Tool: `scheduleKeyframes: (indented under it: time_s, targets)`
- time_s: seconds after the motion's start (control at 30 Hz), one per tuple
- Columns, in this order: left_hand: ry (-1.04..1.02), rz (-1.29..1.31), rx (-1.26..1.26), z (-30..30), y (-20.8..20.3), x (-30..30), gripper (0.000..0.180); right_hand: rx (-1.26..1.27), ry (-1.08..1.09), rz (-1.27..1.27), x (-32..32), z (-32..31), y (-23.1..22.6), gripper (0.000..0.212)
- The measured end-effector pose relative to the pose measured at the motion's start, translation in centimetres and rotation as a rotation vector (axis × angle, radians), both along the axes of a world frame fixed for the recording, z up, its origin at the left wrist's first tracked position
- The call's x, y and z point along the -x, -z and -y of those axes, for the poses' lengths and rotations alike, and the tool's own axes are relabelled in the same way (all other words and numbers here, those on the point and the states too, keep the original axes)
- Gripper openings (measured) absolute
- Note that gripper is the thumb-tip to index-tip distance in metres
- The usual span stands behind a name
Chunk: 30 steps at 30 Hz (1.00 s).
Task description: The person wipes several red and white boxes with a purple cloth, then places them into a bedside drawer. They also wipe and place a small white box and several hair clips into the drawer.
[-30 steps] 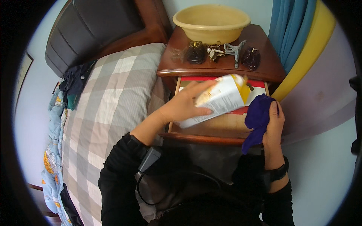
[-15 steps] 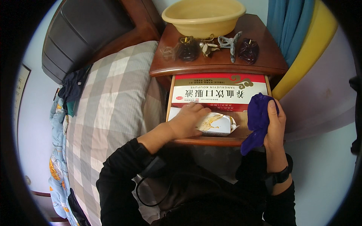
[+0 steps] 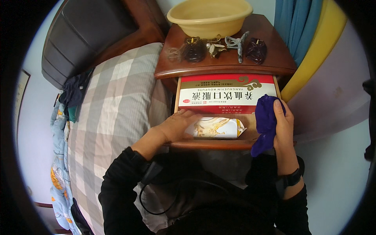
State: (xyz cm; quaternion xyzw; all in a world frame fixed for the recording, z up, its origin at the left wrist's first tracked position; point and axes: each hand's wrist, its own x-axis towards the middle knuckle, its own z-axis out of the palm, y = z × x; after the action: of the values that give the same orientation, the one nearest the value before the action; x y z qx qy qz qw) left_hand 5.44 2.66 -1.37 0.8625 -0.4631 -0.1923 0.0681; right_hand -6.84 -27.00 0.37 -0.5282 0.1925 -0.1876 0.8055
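In my right hand (image 3: 285, 127) is a bunched purple cloth (image 3: 266, 121), pinched between thumb and fingers at the drawer's right front corner. A tail of the cloth hangs over the drawer's front edge. My left hand (image 3: 178, 126) reaches over the drawer's left side, fingers stretched out, resting at the left end of a white packet with a gold pattern (image 3: 217, 128). That end is partly hidden by the hand. Behind the packet, a large flat red, gold and white box (image 3: 227, 92) fills the back of the pulled-out wooden drawer (image 3: 219, 145).
On the brown nightstand (image 3: 282, 51) stand a yellow basin (image 3: 207, 21) and a row of hair ties and clips (image 3: 235, 45). A bed with a checked cover (image 3: 113, 102) is on the left. Blue curtain (image 3: 291, 27) and a yellow padded edge (image 3: 319, 49) rise at right.
My left hand has slid left along the packet, uncovering more of its gold pattern. The purple cloth stays in my right hand, almost in the same place.
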Motion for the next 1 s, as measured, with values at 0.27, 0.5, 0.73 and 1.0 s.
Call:
scheduleKeyframes:
  time_s: [0.27, 0.5, 0.73, 1.0]
  targets:
    - [0.006, 0.028, 0.129, -1.1, 1.1, 0.1, 0.076, 0.271, -0.25, -0.326, -1.0, 2.2, 1.0, 0.043]
    - [-0.043, 0.014, 0.203, -1.4, 2.0, 0.1, 0.072, 0.901, -0.942, -0.413, -3.9, 1.4, 3.8, 0.046]
    - [-0.063, -0.02, 0.236, -1.4, 2.2, 0.2, 0.071, 0.949, -1.077, -0.398, -4.5, 0.7, 4.2, 0.051]
    - [-0.178, -0.078, 0.343, -1.5, -4.1, -1.5, 0.058, 0.721, -0.688, -0.308, -1.5, 2.2, -2.8, 0.033]
